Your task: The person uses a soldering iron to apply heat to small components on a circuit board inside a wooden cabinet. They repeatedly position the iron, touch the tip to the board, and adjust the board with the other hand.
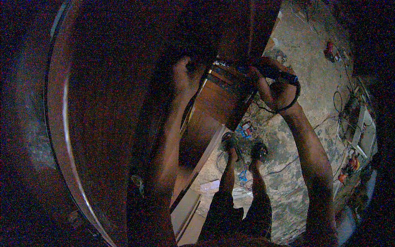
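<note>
In dim, grainy light, a brown wooden furniture piece [214, 96] with a glossy face and a drawer-like compartment lies in front of me. My right hand [282, 92] is closed round a dark, cylindrical corded tool [279, 75], whose exact kind I cannot make out. From its outer end a black cord [298, 92] loops down beneath my wrist. The tool's inner end reaches over the wood's upper right edge, where shadow hides its tip. My left hand [184, 78] is at the compartment's left side, close to the wood; darkness hides most of its fingers.
A large dark wooden panel [94, 103] with a curved, shiny edge fills the left. My feet [258, 152] stand on a stained concrete floor [284, 177]. Cables, a red object [329, 50], blue scraps [243, 176] and a pale frame [360, 129] lie about on the right.
</note>
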Demonstrator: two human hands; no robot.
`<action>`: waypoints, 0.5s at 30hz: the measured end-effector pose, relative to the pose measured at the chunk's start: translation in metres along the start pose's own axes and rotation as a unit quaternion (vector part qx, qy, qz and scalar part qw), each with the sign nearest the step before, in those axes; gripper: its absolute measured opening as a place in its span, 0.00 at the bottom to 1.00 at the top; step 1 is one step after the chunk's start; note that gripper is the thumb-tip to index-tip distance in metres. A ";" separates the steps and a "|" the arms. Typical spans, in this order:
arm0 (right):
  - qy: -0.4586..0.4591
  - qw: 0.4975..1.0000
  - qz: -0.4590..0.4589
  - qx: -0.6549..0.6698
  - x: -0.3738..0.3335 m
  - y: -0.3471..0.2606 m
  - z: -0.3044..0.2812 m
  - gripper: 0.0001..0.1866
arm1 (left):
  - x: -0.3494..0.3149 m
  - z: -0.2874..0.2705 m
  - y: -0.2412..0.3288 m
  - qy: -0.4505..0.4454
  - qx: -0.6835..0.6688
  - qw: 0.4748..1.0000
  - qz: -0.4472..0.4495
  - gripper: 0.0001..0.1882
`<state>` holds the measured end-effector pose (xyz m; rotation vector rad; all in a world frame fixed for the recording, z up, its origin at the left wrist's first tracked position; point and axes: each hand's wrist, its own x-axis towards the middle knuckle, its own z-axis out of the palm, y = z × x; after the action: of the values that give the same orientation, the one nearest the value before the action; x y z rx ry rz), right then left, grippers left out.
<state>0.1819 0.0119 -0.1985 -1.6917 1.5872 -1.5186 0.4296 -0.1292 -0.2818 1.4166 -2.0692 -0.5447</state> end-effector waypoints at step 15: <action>-0.009 0.998 -0.019 -0.066 -0.002 0.006 -0.001 0.07 | -0.003 0.000 -0.002 -0.005 0.017 1.000 0.001 0.30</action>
<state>0.1786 0.0126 -0.2042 -1.8100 1.6890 -1.4391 0.4323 -0.1273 -0.2835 1.4344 -2.0973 -0.5197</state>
